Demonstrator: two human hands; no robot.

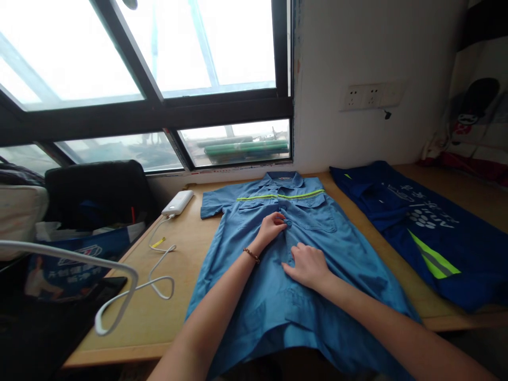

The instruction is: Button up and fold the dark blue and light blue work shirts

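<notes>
A light-blue short-sleeved work shirt with a yellow-green stripe across the chest lies face up, its collar toward the window and its hem hanging over the table's near edge. My left hand, with a beaded bracelet at the wrist, pinches the shirt's front placket near a button just below the chest pockets. Lower down and to the right, my right hand rests on the front of the shirt beside the placket. Its thumb is stretched out and its other fingers are bent; whether they grip any cloth is hidden.
A dark-blue garment with white lettering lies on the wooden table at the right. A white power bank with a white cable is at the left. A black chair and bags stand beyond the left edge.
</notes>
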